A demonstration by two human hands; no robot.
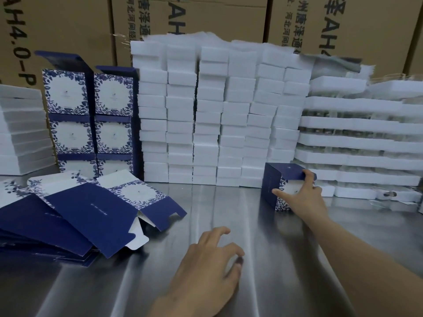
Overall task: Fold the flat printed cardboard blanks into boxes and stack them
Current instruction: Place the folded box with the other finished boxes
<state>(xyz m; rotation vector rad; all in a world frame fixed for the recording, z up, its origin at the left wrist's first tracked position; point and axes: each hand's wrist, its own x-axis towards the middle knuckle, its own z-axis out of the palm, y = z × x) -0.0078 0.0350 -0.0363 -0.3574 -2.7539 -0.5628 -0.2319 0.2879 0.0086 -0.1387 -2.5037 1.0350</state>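
Note:
A folded blue-and-white printed box (pixel 275 184) stands on the steel table (pixel 229 202) at the right, against the white foam stacks. My right hand (pixel 302 193) grips it, fingers over its top edge and thumb on its front face. My left hand (pixel 210 264) hovers low over the table near the front, fingers loosely spread and holding nothing. A fanned pile of flat printed blanks (pixel 87 213) lies at the left. Behind it, two columns of finished boxes (pixel 89 120) are stacked, the top ones with lids open.
Tall stacks of white foam blocks (pixel 217 115) fill the middle back. White foam trays (pixel 357 138) are layered at the right, more foam sheets (pixel 23 131) at the far left. Brown shipping cartons (pixel 206 17) form the back wall.

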